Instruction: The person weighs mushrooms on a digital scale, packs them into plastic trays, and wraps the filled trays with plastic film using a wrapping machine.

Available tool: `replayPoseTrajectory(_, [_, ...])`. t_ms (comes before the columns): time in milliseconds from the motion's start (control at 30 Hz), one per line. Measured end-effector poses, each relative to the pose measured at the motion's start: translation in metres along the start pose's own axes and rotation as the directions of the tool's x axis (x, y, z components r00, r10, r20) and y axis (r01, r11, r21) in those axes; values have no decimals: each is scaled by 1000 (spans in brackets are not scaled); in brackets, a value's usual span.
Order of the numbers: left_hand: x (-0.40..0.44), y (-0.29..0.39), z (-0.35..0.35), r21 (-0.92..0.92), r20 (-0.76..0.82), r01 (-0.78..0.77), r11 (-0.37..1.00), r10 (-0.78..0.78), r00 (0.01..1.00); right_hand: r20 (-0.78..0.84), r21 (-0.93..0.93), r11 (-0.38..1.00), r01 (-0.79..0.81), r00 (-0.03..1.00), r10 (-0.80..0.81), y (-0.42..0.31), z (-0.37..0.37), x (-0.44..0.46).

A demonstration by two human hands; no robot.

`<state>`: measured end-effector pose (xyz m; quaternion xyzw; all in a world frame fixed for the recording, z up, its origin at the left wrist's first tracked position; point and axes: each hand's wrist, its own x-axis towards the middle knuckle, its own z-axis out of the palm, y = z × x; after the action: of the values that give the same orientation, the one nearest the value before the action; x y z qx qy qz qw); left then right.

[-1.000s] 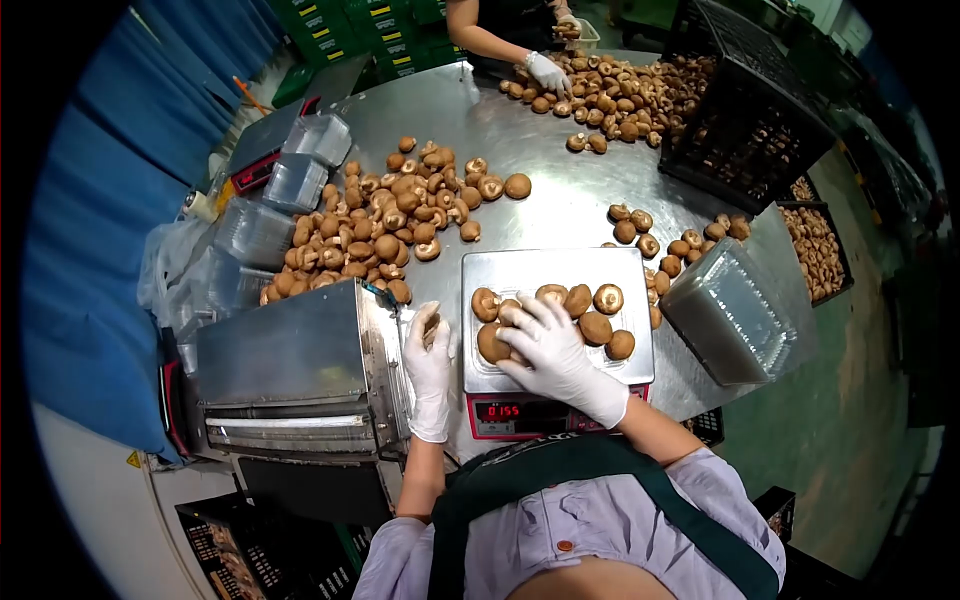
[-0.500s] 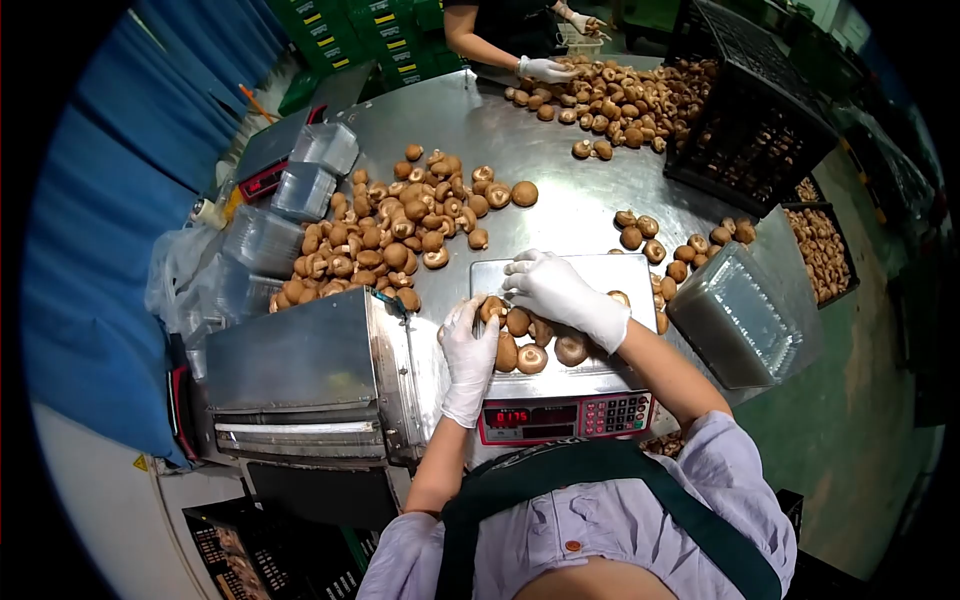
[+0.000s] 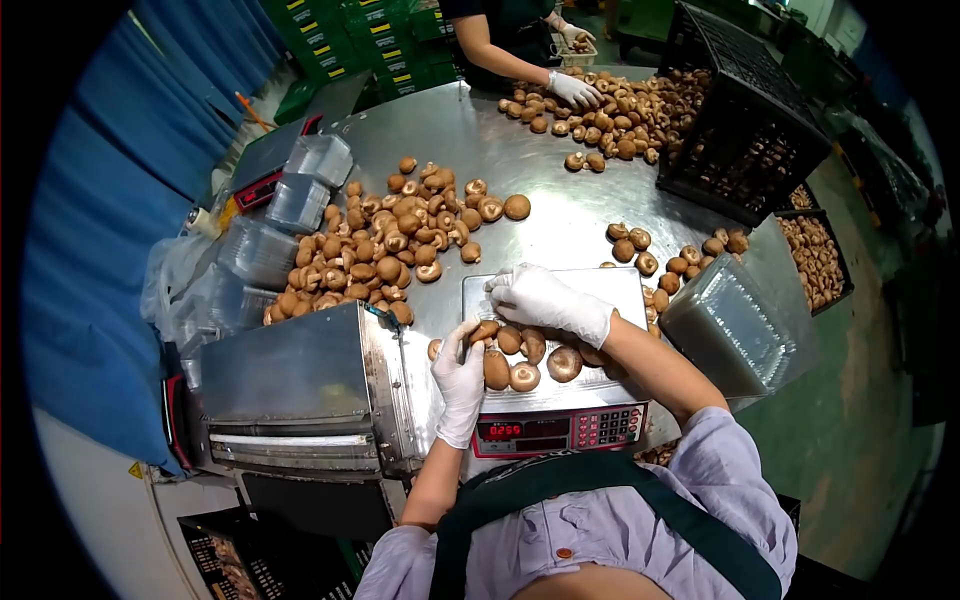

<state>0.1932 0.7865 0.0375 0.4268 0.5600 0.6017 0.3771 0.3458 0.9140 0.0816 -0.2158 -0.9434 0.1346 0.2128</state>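
Observation:
A digital scale (image 3: 625, 290) stands in front of me, its red display lit. Several brown shiitake mushrooms (image 3: 564, 364) lie on its plate, mostly along the front edge. At the plate's left side my left hand (image 3: 460, 392), in a white glove, has thumb and fingers closed about a mushroom (image 3: 485, 330). Above the mushrooms, my gloved right hand (image 3: 552, 302) reaches in from the right with its fingers curled inward. Whatever those fingers hold is hidden beneath them. Another mushroom (image 3: 434, 349) shows just left of my left hand.
A large mushroom pile (image 3: 390, 235) lies left of the scale, beside stacked clear trays (image 3: 258, 250). More trays (image 3: 735, 325) stand at right. A metal machine (image 3: 285, 370) flanks my left. Across the table, a co-worker's gloved hand (image 3: 575, 88) touches mushrooms near a black crate (image 3: 740, 130).
The display reading has changed. Both my hands stay over the plate, with the right fingers more curled. The co-worker's hand has moved right across the far pile. The view has shifted slightly.

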Motion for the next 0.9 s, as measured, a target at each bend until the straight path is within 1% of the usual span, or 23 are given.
replayPoseTrajectory(33, [-2, 13, 2, -12, 12, -17, 1000, 17, 1000, 51, -19, 997, -78, 996, 79, -1, -6, 1])
replayPoseTrajectory(67, [-1, 11, 2, -11, 12, -15, 1000, 15, 1000, 101, -42, 987, -155, 982, 159, -1, -10, 0])
replayPoseTrajectory(100, [-1, 7, 0, -29, 4, -41, 999, 41, 999, 33, -27, 988, -151, 988, 152, 1, -9, -3])
replayPoseTrajectory(200, [-1, 8, 0, -77, -24, -77, 994, 76, 997, 8, -15, 991, -130, 992, 130, 4, -11, -8])
replayPoseTrajectory(233, [-1, 9, -1, -108, -40, -97, 989, 93, 995, 5, 12, 997, -70, 998, 70, 4, -11, -7])
replayPoseTrajectory(267, [-1, 9, -2, -106, -37, -95, 990, 92, 995, 4, 13, 997, -73, 997, 73, 2, -11, -6])
replayPoseTrajectory(333, [0, 10, -5, -114, -72, -115, 987, 107, 992, 65, 143, 989, -49, 997, 40, -5, -15, 0])
replayPoseTrajectory(367, [0, 15, -6, -58, -91, -108, 992, 103, 991, 102, 57, 994, -90, 991, 84, -14, -21, 4])
replayPoseTrajectory(400, [3, 16, -6, -58, -89, -119, 991, 114, 989, 160, -10, 996, -90, 983, 91, -16, -20, 9])
replayPoseTrajectory(467, [3, 18, -11, -101, -121, -75, 992, 63, 991, 241, -103, 990, -96, 963, 118, -12, -11, 17])
replayPoseTrajectory(500, [3, 16, -14, -99, -135, 25, 995, -38, 990, 236, -97, 990, -98, 964, 118, -11, -3, 19])
replayPoseTrajectory(533, [4, 17, -15, -95, -136, 24, 995, -37, 990, 241, -142, 986, -85, 964, 117, -9, 2, 21])
replayPoseTrajectory(567, [4, 18, -15, -124, -140, -39, 992, 22, 990, 247, -188, 980, -69, 962, 115, -7, 6, 22])
replayPoseTrajectory(600, [4, 19, -15, -152, -148, -101, 983, 78, 986, 249, -185, 981, -65, 962, 110, -4, 9, 22])
replayPoseTrajectory(667, [4, 22, -18, -124, -152, -75, 989, 56, 987, 213, -109, 992, -57, 974, 79, -1, 10, 17])
replayPoseTrajectory(700, [5, 23, -18, -99, -149, -58, 993, 43, 988, 202, -79, 992, -98, 973, 113, 0, 9, 14])
replayPoseTrajectory(733, [6, 23, -18, -100, -152, -61, 993, 45, 987, 203, -81, 992, -94, 973, 109, -1, 4, 11])
replayPoseTrajectory(800, [8, 21, -17, -137, -126, -86, 987, 68, 990, 74, 10, 988, -154, 985, 153, -5, -8, 4])
replayPoseTrajectory(833, [8, 25, -15, -141, -109, -81, 987, 66, 992, 120, 22, 979, -204, 972, 200, -7, -17, 1])
replayPoseTrajectory(867, [10, 21, -14, -140, -112, -83, 987, 68, 991, 120, 22, 979, -200, 973, 196, -8, -24, -4])
replayPoseTrajectory(900, [12, 15, -14, -145, -103, -75, 986, 61, 993, 64, 64, 970, -234, 971, 230, -10, -30, -11])
